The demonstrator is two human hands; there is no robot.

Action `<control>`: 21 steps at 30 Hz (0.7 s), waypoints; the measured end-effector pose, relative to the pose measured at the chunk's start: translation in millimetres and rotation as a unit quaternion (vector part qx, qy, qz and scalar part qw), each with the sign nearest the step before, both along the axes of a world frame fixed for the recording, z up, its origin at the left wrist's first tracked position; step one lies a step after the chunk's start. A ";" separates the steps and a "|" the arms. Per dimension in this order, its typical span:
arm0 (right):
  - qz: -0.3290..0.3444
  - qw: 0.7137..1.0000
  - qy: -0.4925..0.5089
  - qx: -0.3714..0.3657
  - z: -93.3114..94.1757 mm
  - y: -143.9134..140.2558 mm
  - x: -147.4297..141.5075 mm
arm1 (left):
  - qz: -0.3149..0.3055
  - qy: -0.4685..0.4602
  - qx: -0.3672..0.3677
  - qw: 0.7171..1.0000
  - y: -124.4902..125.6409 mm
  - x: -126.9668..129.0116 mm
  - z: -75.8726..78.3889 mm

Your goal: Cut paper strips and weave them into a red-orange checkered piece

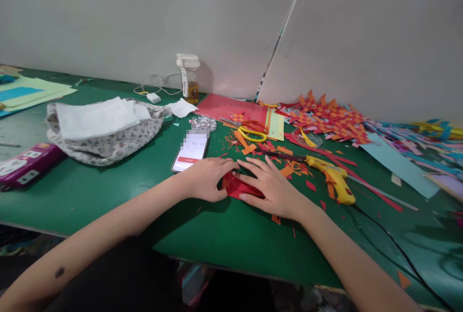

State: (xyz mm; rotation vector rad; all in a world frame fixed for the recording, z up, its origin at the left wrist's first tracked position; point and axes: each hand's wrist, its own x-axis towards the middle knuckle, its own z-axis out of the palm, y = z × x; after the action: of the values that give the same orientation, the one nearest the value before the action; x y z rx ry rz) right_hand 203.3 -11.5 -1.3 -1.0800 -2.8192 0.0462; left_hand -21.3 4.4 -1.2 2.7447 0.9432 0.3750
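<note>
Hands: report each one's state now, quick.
Left hand: at the red paper, thumb and fingers apart; whether it grips cannot be told.
Right hand: open, fingers spread over the same paper.

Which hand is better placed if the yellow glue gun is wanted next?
Probably the right hand: the yellow glue gun lies on that side of the red paper, while the left hand would have to reach across. Both hands are at the paper now.

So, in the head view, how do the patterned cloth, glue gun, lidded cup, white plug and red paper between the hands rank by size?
1. Patterned cloth
2. Glue gun
3. Lidded cup
4. White plug
Red paper between left hand and right hand: partly covered, so unsure.
</note>
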 end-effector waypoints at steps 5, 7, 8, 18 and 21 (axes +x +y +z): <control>0.011 1.000 0.009 -0.003 1.0 0.1 2.5 | 0.001 0.003 -0.001 1.000 -0.1 -0.2 -0.3; 0.014 1.000 0.011 -0.004 1.9 -0.1 2.7 | -0.002 0.004 -0.001 1.000 0.0 -0.3 -1.0; 0.015 1.000 0.011 -0.005 2.5 -0.2 2.6 | -0.003 0.003 0.000 1.000 0.1 -0.3 -1.4; -0.011 0.996 0.091 0.008 6.7 2.5 4.8 | -0.009 -0.020 0.059 0.998 1.3 0.5 2.0; -0.006 0.995 0.099 0.007 7.7 0.8 4.7 | -0.003 -0.031 0.044 0.999 1.2 0.9 2.6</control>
State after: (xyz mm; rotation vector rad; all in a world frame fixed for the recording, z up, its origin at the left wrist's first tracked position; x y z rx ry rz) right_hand 208.0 -10.6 6.5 -1.0287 -2.6315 0.1245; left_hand -20.4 5.6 1.4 2.7955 0.9233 0.5097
